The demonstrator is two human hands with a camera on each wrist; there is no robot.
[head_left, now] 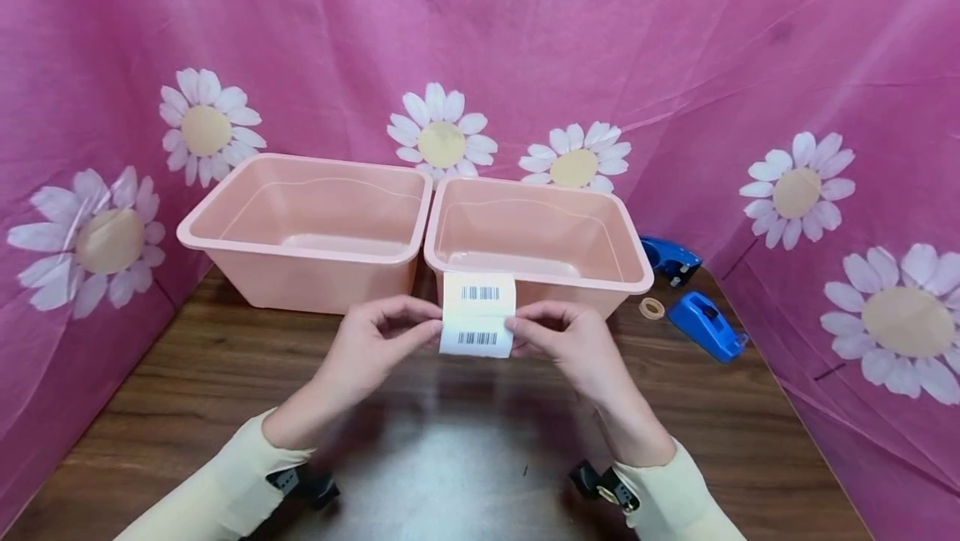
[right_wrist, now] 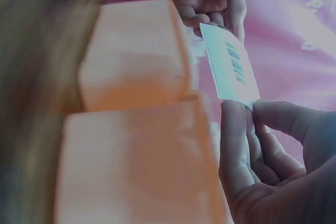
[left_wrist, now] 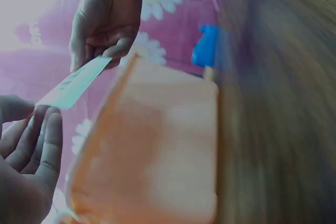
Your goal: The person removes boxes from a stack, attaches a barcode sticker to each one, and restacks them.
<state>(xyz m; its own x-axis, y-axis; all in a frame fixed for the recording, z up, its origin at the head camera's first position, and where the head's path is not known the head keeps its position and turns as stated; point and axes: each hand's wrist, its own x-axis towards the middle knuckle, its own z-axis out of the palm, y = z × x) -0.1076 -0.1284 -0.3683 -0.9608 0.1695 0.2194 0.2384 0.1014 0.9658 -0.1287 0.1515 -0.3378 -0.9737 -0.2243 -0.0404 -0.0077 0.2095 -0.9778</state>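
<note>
A white barcode label strip [head_left: 478, 316], with two printed barcodes one above the other, is held up in front of the right-hand pink bin. My left hand [head_left: 375, 339] pinches its left edge between thumb and fingers. On the opposite edge, my right hand [head_left: 570, 341] pinches the strip the same way. In the left wrist view the strip [left_wrist: 76, 85] stretches slantwise between both hands. The right wrist view shows its printed face [right_wrist: 231, 64], with the thumb and fingertips at the near edge.
Two pink bins, left [head_left: 300, 281] and right [head_left: 547, 287], stand side by side on the wooden table [head_left: 247, 374]. At the right lie a blue tape dispenser [head_left: 705, 324], a tape roll [head_left: 652, 308] and another blue tool [head_left: 671, 257]. A pink flowered curtain [head_left: 480, 24] surrounds the table.
</note>
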